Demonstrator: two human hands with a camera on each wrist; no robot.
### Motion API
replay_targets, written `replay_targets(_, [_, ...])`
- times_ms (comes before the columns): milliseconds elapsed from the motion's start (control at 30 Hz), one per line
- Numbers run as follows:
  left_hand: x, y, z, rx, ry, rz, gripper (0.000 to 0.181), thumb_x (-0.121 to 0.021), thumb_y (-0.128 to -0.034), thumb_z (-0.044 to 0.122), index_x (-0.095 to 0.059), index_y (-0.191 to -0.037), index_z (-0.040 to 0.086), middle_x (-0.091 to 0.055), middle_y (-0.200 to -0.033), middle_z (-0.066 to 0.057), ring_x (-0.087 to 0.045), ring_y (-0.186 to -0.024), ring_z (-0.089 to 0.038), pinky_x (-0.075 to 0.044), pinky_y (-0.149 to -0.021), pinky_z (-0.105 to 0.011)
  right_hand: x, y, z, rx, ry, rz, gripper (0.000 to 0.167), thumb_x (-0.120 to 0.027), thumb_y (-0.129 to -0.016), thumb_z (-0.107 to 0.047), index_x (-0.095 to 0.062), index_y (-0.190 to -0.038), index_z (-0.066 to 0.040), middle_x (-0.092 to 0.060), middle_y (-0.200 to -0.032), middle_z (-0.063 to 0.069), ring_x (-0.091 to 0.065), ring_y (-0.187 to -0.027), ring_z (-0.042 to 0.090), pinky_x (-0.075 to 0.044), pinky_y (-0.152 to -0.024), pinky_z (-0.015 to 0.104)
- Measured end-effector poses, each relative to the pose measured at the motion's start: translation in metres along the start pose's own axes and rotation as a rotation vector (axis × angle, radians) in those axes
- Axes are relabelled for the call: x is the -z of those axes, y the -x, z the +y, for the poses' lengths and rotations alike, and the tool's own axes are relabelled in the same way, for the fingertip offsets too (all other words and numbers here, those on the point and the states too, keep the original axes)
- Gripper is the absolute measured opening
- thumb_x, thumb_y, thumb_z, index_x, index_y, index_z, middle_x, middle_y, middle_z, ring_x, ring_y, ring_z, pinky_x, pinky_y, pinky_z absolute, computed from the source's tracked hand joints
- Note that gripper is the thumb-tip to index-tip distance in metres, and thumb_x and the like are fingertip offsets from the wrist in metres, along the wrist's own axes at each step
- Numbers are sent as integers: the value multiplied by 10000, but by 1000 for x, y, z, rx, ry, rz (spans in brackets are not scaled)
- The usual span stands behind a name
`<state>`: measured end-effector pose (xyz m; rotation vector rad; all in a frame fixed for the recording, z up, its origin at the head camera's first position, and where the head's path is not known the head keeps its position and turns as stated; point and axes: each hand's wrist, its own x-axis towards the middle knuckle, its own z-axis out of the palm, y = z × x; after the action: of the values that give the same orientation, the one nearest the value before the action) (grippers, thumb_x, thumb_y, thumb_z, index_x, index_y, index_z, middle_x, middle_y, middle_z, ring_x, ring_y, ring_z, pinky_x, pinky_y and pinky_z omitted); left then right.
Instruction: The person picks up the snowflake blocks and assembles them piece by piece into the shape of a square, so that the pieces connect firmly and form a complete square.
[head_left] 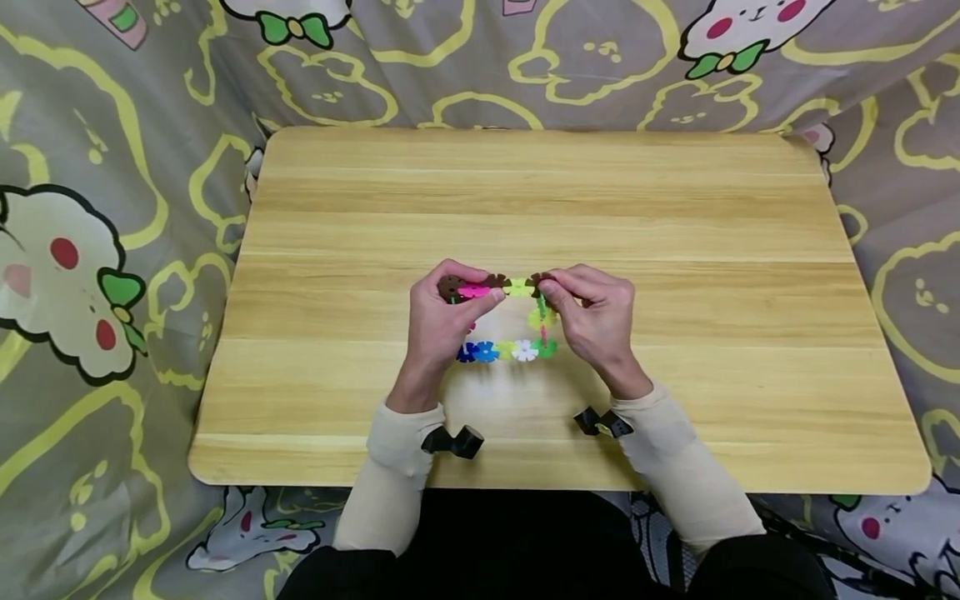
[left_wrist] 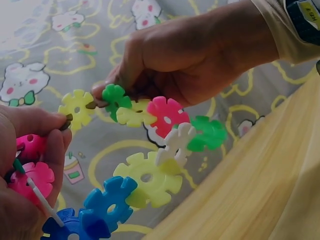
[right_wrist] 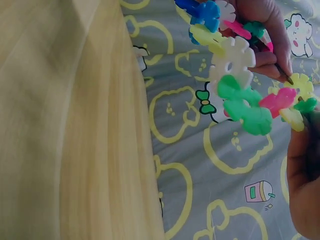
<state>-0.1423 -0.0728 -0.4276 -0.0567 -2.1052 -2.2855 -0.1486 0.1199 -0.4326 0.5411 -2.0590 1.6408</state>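
Note:
A closed ring of flower-shaped interlocking plastic discs point(head_left: 522, 350) is held up above the table between both hands. My left hand point(head_left: 441, 329) pinches its far left part, near brown and pink discs point(head_left: 474, 291). At the far right corner, my right hand point(head_left: 600, 321) pinches a brown disc point(head_left: 540, 282); a yellow-green disc point(head_left: 517, 287) spans the gap between the hands. Blue discs point(left_wrist: 110, 202), a yellow one point(left_wrist: 147, 177), a white one point(left_wrist: 176, 145) and a green one point(left_wrist: 207, 133) form the near side. Fingers partly hide the brown discs.
The light wooden table point(head_left: 337, 217) spreads around and below the hands. Grey curtains point(head_left: 480, 67) with yellow outlines and cartoon animals surround its back and sides. Small black devices point(head_left: 453, 442) sit on both wrists, over beige sleeves.

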Motion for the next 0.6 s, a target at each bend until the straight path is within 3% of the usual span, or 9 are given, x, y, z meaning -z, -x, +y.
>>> replay_targets(200, [-3, -3, -2, 14, -47, -14, 292, -788, -778, 57, -644, -1031, 37, -674, -991, -96, -585, -726, -120, -482, -527, -191, 5, -3, 1, -114, 15, -10, 71, -717, -813, 64, -743, -877, 82, -685, -708, 182, -546, -556, 12, -442, -490, 134])
replay_targets(333, [-5, -8, -5, 39, -69, -50, 383, -772, -798, 50, -585, -1132, 62, -674, -1094, -114, -622, -905, -148, -527, -622, -207, 8, -5, 6, -243, -29, -1, 100, -705, -848, 14, -730, -888, 101, -681, -690, 5, -568, -554, 32, -499, -518, 159])
replay_targets(467, [-3, -13, -9, 113, -94, -70, 465, -750, -820, 46, -524, -1223, 93, -665, -1116, -115, -646, -889, -186, -572, -609, -294, 12, -9, 16, -374, -39, 7, 157, -687, -877, -28, -712, -919, 122, -665, -686, -147, -589, -565, 30, -526, -544, 168])
replay_targets(600, [2, -19, -15, 172, -217, -63, 532, -760, -821, 110, -518, -1294, 117, -674, -1124, -92, -646, -895, -186, -578, -719, -293, 16, -14, 28, -497, 27, 0, 210, -683, -897, -99, -718, -967, 96, -659, -677, -129, -591, -572, 32, -530, -553, 169])
